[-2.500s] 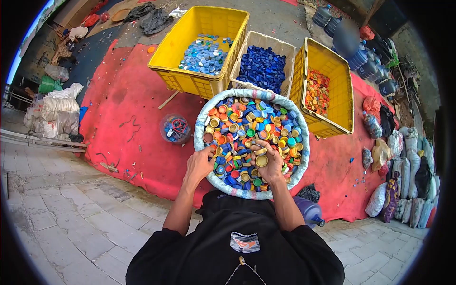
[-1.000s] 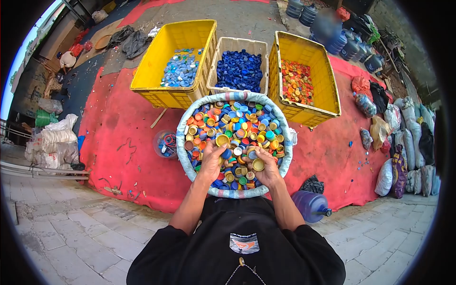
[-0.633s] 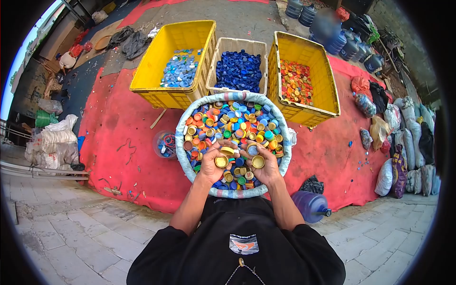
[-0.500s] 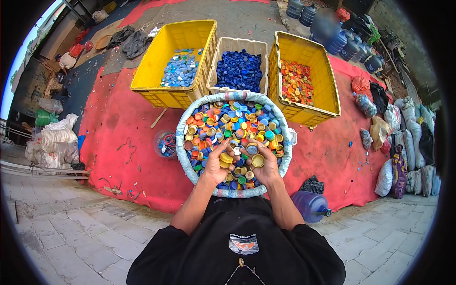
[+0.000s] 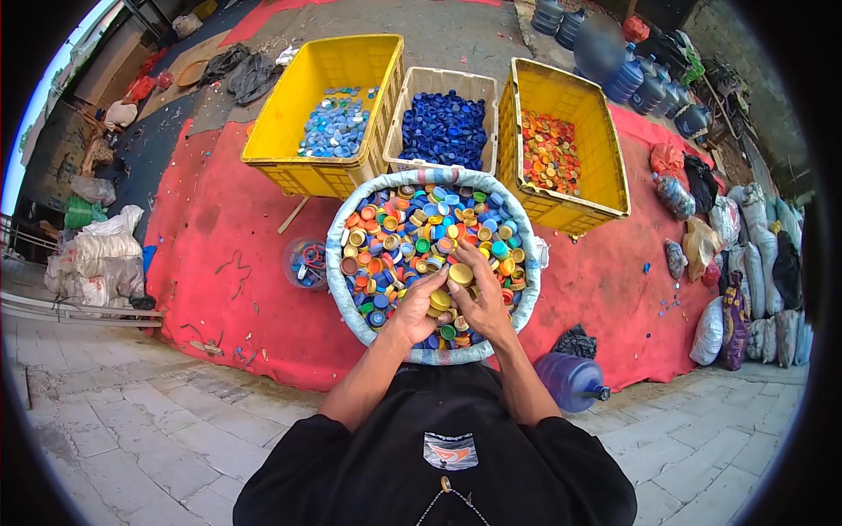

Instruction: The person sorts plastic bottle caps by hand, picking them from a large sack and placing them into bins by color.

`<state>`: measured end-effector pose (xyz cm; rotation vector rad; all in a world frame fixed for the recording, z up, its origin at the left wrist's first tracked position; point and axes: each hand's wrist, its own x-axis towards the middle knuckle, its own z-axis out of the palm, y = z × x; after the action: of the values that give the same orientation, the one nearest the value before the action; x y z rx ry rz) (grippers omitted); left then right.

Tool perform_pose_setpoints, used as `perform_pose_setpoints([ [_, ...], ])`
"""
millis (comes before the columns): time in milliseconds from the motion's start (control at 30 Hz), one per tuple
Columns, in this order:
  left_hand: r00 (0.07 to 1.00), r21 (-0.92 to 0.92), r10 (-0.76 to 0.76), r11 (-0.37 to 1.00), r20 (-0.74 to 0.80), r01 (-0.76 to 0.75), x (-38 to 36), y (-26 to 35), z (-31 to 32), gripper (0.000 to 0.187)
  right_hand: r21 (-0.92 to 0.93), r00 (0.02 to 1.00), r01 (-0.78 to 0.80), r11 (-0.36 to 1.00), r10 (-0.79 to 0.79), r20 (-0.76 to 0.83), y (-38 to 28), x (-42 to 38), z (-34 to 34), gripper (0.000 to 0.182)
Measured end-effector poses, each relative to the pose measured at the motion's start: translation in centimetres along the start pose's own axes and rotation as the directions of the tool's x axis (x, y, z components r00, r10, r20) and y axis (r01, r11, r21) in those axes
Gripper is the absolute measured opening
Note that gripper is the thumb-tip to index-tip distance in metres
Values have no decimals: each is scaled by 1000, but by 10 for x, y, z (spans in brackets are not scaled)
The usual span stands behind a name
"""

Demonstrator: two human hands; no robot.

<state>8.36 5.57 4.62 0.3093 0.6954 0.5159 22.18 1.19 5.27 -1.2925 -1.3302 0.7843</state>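
Note:
A round basket with a pale cloth rim [image 5: 337,254], full of mixed-colour bottle caps [image 5: 412,223], stands right in front of me. Over its near half my left hand [image 5: 416,312] is curled around yellow bottle caps [image 5: 439,301]. My right hand [image 5: 484,302] is close beside it, thumb and fingers closed on a yellow bottle cap [image 5: 460,274]. The fingertips of both hands nearly meet. Some caps in my palms are hidden by the fingers.
Beyond the basket stand a yellow crate [image 5: 289,162] of light-blue caps, a whitish crate [image 5: 412,163] of dark-blue caps and a yellow crate [image 5: 605,197] of orange-red caps. A clear tub [image 5: 306,263] sits left, a water jug [image 5: 572,382] right. Sacks [image 5: 709,329] line the right.
My hands have come closer together. The right hand has turned inward with its fingers reaching forward, and the left has shifted slightly right; both still hold yellow caps.

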Motion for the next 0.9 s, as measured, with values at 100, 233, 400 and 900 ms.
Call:
perform_pose_setpoints([
  [100,999,-14,37,999,14,-37,-5,1,6,25,-264,999,24,964,-17,29,2,-1,-3,44],
  [233,996,-122,16,993,82,-5,3,-4,-9,26,-157,982,-154,976,168,85,-7,0,-10,41],
  [400,962,313,255,926,-99,-213,-1,-9,0,40,20,974,-181,983,177,142,13,-9,-11,46],
  [900,885,531,463,760,-39,-374,-7,-5,8,47,454,915,-397,798,381,130,16,-24,-7,53],
])
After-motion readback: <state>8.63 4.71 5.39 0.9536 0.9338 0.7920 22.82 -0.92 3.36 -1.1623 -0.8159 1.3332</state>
